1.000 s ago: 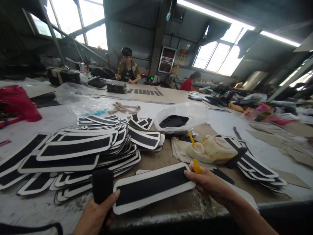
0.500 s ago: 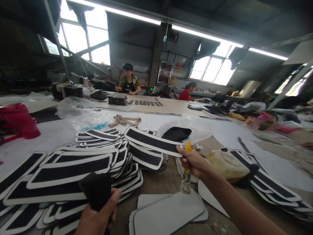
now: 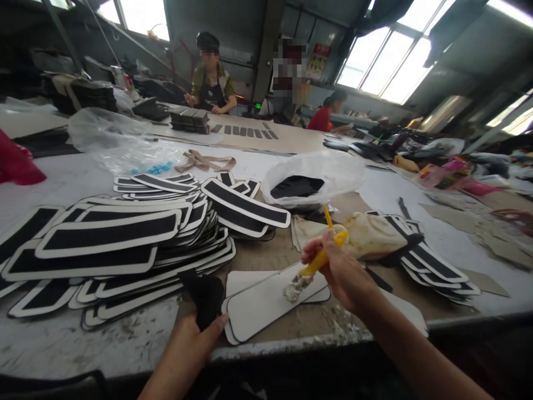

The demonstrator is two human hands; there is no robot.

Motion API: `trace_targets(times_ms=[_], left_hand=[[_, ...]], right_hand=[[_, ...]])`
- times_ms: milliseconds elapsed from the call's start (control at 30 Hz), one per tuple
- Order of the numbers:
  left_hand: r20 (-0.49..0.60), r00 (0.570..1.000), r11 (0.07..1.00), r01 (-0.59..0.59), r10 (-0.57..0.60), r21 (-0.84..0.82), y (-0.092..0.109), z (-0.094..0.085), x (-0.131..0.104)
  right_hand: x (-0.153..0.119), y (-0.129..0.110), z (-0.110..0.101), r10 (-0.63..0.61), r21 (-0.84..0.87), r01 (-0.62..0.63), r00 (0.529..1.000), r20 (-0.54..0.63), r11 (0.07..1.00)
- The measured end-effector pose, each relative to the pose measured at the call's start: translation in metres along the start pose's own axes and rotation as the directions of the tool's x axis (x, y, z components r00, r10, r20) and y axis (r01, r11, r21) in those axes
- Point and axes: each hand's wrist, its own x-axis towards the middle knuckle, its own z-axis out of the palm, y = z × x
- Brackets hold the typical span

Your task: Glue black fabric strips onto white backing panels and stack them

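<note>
My right hand (image 3: 339, 275) is closed around the yellow handle of a glue brush (image 3: 320, 260). Its clotted, whitish bristles rest on the top one of a few overlapping pale panels (image 3: 258, 308) with rounded corners. In my left hand (image 3: 189, 339) are dark, limp pieces of material (image 3: 204, 294), gripped at the panels' left edge, with the thumb reaching toward the panel corner. Left of the panels spreads a large pile of curved black strips with white borders (image 3: 108, 230). One such bordered strip (image 3: 245, 203) lies on top at the pile's right side.
A yellowed, glue-stained container (image 3: 368, 236) stands right of the brush, beside another stack of bordered strips (image 3: 437, 264). Behind lies a clear plastic bag (image 3: 333, 172) with black pieces inside. Two co-workers sit at the far table. The table's front edge (image 3: 300, 344) is crusted.
My right hand has let go of the bordered strip, left on the pile, and brought the brush down onto the pale panel. My left hand has moved right to the panels. The view tilts lower.
</note>
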Motion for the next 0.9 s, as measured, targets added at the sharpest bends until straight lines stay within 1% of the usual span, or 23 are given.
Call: trace_targets(times_ms=[67,133,200,267,333,367,433,500,533,600,667,733,800,900], left_hand=[[0.051,0.999,0.999,0.008,-0.011,0.045,0.0,0.004,0.0],[0.041,0.999,0.998,0.01,-0.012,0.056,0.001,0.006,-0.002],[0.036,0.999,0.999,0.016,-0.017,0.031,0.004,0.009,-0.004],[0.057,0.998,1.0,0.017,-0.017,0.001,0.007,0.012,-0.007],[0.07,0.998,0.999,0.01,-0.008,-0.03,0.008,0.015,-0.007],[0.071,0.997,0.999,0.008,-0.004,-0.044,0.008,0.016,-0.007],[0.066,0.998,0.998,0.008,-0.004,-0.068,0.006,0.016,-0.006],[0.056,0.998,0.996,0.013,-0.008,-0.089,0.003,0.016,-0.006],[0.053,0.999,0.995,0.014,-0.008,-0.1,0.002,0.016,-0.006],[0.049,0.999,0.993,0.012,-0.006,-0.116,0.0,0.015,-0.006],[0.047,0.999,0.993,0.011,-0.005,-0.117,-0.001,0.015,-0.005],[0.047,0.999,0.994,0.021,-0.015,-0.111,-0.002,0.014,-0.005],[0.049,0.998,0.993,0.037,-0.031,-0.113,-0.003,0.014,-0.005],[0.037,0.998,0.99,0.052,-0.048,-0.133,-0.005,0.014,-0.004]], right_hand=[[-0.015,0.014,0.01,-0.05,-0.075,0.048,0.998,-0.027,0.996],[-0.024,0.028,0.02,-0.082,-0.091,0.074,0.993,-0.086,0.993],[-0.029,0.04,0.03,-0.097,-0.023,0.095,0.987,-0.13,0.995],[-0.032,0.05,0.04,-0.092,0.077,0.103,0.986,-0.142,0.992],[-0.034,0.059,0.048,-0.055,0.135,0.067,0.994,-0.094,0.989],[-0.035,0.063,0.051,-0.029,0.131,0.037,0.998,-0.059,0.991],[-0.038,0.068,0.051,0.014,0.053,-0.015,1.0,0.006,0.998],[-0.039,0.069,0.044,0.013,-0.08,-0.011,1.0,0.021,0.997],[-0.039,0.068,0.038,-0.014,-0.152,0.015,1.0,0.009,0.988],[-0.039,0.065,0.022,-0.095,-0.292,0.082,0.995,-0.033,0.953],[-0.038,0.062,0.006,-0.181,-0.419,0.133,0.98,-0.078,0.898],[-0.036,0.061,-0.008,-0.271,-0.53,0.18,0.957,-0.099,0.829],[-0.032,0.061,-0.019,-0.365,-0.617,0.238,0.927,-0.086,0.75],[-0.025,0.061,-0.034,-0.477,-0.697,0.31,0.877,-0.053,0.647]])
